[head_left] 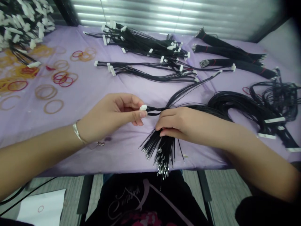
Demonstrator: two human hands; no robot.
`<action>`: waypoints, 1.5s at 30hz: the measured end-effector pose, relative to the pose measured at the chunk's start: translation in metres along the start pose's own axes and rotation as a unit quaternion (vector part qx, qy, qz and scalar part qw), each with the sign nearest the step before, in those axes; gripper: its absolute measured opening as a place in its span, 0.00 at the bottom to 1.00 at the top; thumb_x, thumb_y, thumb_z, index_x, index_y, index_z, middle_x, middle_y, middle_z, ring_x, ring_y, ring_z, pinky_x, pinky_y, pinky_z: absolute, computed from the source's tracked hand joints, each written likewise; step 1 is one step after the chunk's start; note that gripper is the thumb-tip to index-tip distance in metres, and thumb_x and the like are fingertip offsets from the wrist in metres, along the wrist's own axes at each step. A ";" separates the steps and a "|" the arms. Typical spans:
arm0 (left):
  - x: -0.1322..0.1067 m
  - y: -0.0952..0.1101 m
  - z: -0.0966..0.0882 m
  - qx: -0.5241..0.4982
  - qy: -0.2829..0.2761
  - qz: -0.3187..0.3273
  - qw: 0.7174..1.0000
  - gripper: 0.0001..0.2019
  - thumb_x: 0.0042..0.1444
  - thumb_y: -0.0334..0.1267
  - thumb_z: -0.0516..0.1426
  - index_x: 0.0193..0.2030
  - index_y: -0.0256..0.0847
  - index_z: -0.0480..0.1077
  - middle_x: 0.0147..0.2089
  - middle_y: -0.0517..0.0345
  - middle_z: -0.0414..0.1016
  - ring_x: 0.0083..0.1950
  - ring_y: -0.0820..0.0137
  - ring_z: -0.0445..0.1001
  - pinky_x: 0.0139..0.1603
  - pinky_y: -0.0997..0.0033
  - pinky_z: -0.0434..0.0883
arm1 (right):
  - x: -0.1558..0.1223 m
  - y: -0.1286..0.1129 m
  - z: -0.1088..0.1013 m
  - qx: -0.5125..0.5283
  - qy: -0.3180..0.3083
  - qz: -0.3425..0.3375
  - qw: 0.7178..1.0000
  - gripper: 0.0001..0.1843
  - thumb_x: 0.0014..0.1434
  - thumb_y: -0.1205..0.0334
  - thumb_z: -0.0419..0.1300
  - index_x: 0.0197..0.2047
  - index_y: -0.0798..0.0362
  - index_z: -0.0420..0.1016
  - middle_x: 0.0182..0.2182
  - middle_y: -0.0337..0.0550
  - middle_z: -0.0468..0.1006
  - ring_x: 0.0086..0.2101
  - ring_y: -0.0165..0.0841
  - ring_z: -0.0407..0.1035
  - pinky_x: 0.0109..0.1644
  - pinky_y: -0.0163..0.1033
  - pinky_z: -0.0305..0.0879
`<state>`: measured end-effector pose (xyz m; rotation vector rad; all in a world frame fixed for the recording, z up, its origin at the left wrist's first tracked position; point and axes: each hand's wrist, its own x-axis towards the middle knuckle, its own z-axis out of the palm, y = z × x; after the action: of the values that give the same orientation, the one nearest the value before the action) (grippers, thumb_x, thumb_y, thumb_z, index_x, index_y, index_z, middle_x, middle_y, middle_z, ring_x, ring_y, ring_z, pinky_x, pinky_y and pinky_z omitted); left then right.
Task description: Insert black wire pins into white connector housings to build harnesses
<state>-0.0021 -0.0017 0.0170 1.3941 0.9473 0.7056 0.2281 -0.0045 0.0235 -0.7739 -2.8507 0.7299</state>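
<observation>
Between thumb and fingers, my left hand (124, 110) pinches a small white connector (143, 107) with several black wires running from it to the right. My right hand (175, 122) is closed over those wires, just right of the connector. Under its fingers a bundle of black wires (163, 147) fans toward the table's front edge, with bare silver terminals at the ends. Exactly which wires the right fingers grip is hidden. A group of black wires (185, 89) with a white end slants away behind the right hand.
Finished-looking black wire harnesses (145, 44) with white connectors lie at the back. Red-banded wire bundles (235, 66) rest at back right, and a curved wire bundle (235, 100) at right. Rubber bands (47, 92) are scattered at left, near a heap of white connectors (25, 22).
</observation>
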 end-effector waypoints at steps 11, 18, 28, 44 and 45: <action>0.003 -0.005 -0.001 -0.176 -0.026 -0.142 0.974 0.05 0.52 0.31 0.64 0.27 0.35 0.73 0.26 0.57 0.78 0.27 0.75 0.77 0.28 0.84 0.72 | 0.011 -0.007 0.022 -0.044 0.059 -0.003 0.997 0.11 0.65 0.65 0.53 0.42 0.58 0.76 0.41 0.49 0.71 0.43 0.36 0.67 0.50 0.45 0.65; 0.004 -0.005 -0.002 -0.192 -0.022 -0.169 0.966 0.05 0.54 0.29 0.62 0.27 0.36 0.73 0.27 0.57 0.78 0.28 0.75 0.77 0.30 0.83 0.73 | 0.006 -0.007 0.015 -0.007 -0.014 -0.013 1.000 0.06 0.64 0.65 0.56 0.39 0.55 0.74 0.45 0.48 0.71 0.48 0.37 0.64 0.56 0.49 0.58; 0.005 -0.008 -0.003 -0.167 -0.035 -0.144 0.975 0.05 0.50 0.31 0.65 0.28 0.36 0.73 0.26 0.56 0.78 0.28 0.74 0.77 0.28 0.83 0.72 | 0.001 -0.009 0.009 0.034 -0.087 -0.027 0.995 0.06 0.64 0.66 0.56 0.36 0.55 0.73 0.34 0.38 0.73 0.38 0.30 0.66 0.53 0.45 0.56; 0.004 -0.010 -0.002 -0.154 -0.044 -0.109 0.981 0.04 0.54 0.34 0.63 0.30 0.36 0.74 0.27 0.56 0.78 0.28 0.74 0.77 0.32 0.80 0.74 | 0.007 -0.014 0.006 0.179 0.179 -0.003 0.967 0.05 0.60 0.71 0.58 0.39 0.57 0.74 0.34 0.39 0.78 0.35 0.24 0.71 0.41 0.31 0.65; 0.003 -0.010 -0.002 -0.153 -0.045 -0.106 0.982 0.04 0.54 0.34 0.63 0.31 0.36 0.74 0.28 0.56 0.78 0.29 0.74 0.77 0.33 0.80 0.74 | 0.007 -0.014 0.007 0.193 0.186 -0.006 0.963 0.05 0.59 0.72 0.58 0.38 0.57 0.75 0.34 0.39 0.78 0.35 0.24 0.71 0.41 0.31 0.66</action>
<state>-0.0037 0.0013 0.0064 1.0296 0.8606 0.5948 0.2142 -0.0143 0.0239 -0.7369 -2.2806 0.9800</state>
